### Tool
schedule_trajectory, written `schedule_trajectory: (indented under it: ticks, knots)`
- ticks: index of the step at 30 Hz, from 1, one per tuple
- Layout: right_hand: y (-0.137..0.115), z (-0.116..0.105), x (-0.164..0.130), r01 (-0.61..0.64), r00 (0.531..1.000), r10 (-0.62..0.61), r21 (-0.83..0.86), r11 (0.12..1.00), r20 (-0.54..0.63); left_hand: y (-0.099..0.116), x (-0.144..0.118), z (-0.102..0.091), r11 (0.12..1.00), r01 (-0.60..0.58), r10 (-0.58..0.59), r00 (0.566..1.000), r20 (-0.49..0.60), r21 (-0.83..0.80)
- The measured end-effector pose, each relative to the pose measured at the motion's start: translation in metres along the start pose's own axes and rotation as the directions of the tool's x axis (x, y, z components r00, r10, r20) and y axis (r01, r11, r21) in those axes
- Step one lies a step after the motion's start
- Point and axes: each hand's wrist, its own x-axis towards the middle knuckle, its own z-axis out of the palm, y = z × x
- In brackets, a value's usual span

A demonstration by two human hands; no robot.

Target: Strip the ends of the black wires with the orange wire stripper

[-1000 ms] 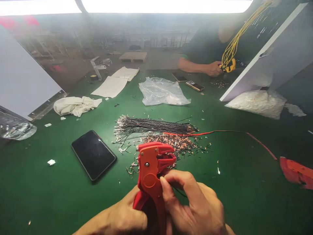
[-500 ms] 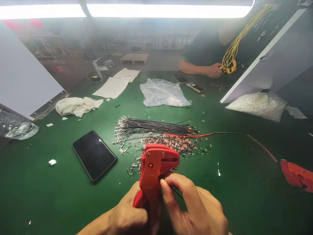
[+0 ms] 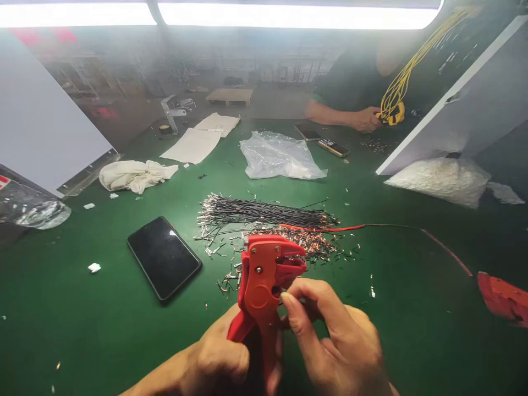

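My left hand (image 3: 223,352) is wrapped around the handles of a red wire stripper (image 3: 259,286), held upright with its jaws parted towards the right. Beside the tool, my right hand (image 3: 338,335) is closed in a pinch, thumb and forefinger close to the notch below the jaws. A thin black wire runs from that pinch, mostly hidden by the fingers now. Beyond the tool lies a bundle of black wires (image 3: 264,212) with metal terminals at the left ends. Short wire clippings and copper scraps (image 3: 317,245) are piled just in front of the bundle.
A dark phone (image 3: 164,258) lies left of the tool. A second red tool (image 3: 503,297) rests at the right, near a red strand. Farther back are a clear plastic bag (image 3: 280,157), a white cloth (image 3: 138,175) and paper. Across the table, a co-worker's hand (image 3: 367,119) holds yellow wires.
The wire stripper's jaws have opened wider. My right hand has shifted slightly right, its pinch a little away from the tool. The whole view has drifted slightly.
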Motion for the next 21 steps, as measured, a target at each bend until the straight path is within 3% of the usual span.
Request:
schedule_trajectory:
  ticks: [4, 6, 9, 11, 18, 21]
  knots:
    - [0.000, 0.002, -0.001, -0.019, 0.999, 0.018, -0.009, 1.000, -0.049, 0.001, 0.003, -0.002, 0.999, 0.003, -0.001, 0.999, 0.043, -0.051]
    - [0.001, 0.002, 0.001, -0.136, 0.989, 0.140, 0.090, 0.987, -0.039, -0.001, 0.003, -0.003, 0.997, 0.014, -0.008, 0.997, 0.073, -0.080]
    - [0.001, -0.001, 0.008, -0.381, 0.921, 0.379, 0.421, 0.823, 0.094, -0.005, 0.002, -0.005, 0.992, 0.010, 0.003, 0.995, 0.104, -0.124]
    - [0.001, -0.004, 0.014, -0.442, 0.889, 0.425, 0.561, 0.699, 0.171, -0.007, 0.001, -0.006, 0.988, -0.008, 0.024, 0.994, 0.103, -0.153]
    - [0.007, -0.007, 0.013, -0.548, 0.830, 0.448, 0.627, 0.553, 0.331, -0.006, -0.002, -0.011, 0.988, -0.034, 0.049, 0.994, 0.095, -0.153]
    - [0.010, -0.006, 0.012, -0.638, 0.757, 0.539, 0.600, 0.483, 0.370, -0.007, -0.002, -0.011, 0.990, -0.019, 0.032, 0.995, 0.090, -0.141]
